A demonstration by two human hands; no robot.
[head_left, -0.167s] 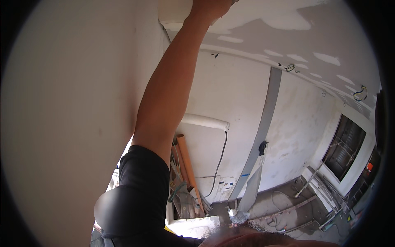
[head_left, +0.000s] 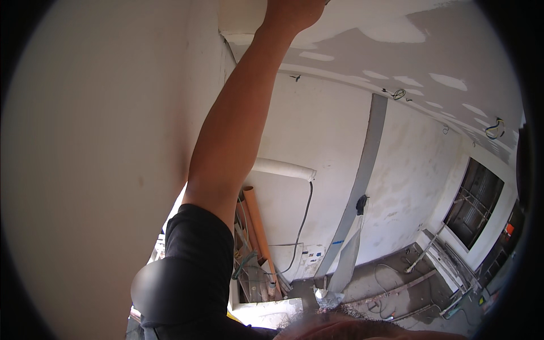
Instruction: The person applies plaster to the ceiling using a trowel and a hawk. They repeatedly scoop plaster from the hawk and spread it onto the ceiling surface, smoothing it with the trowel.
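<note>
The left hand (head_left: 297, 13) is reaching up toward the ceiling (head_left: 362, 62); I cannot tell the hands' openness or hold.

Layout, back wall (head_left: 317, 124).
Pipes (head_left: 258, 226) by lower left corner; window (head_left: 475, 204) beyond right edge; wire coil (head_left: 399, 94) near ceiling (head_left: 362, 56) edge.

A wall (head_left: 102, 170) blocks left of the forearm (head_left: 232, 124); right is free.

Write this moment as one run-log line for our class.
left grip: raised, cut off by frame, hold unclear | right grip: out of view | ceiling: patchy white-grey | orange pipe: tilted
</note>
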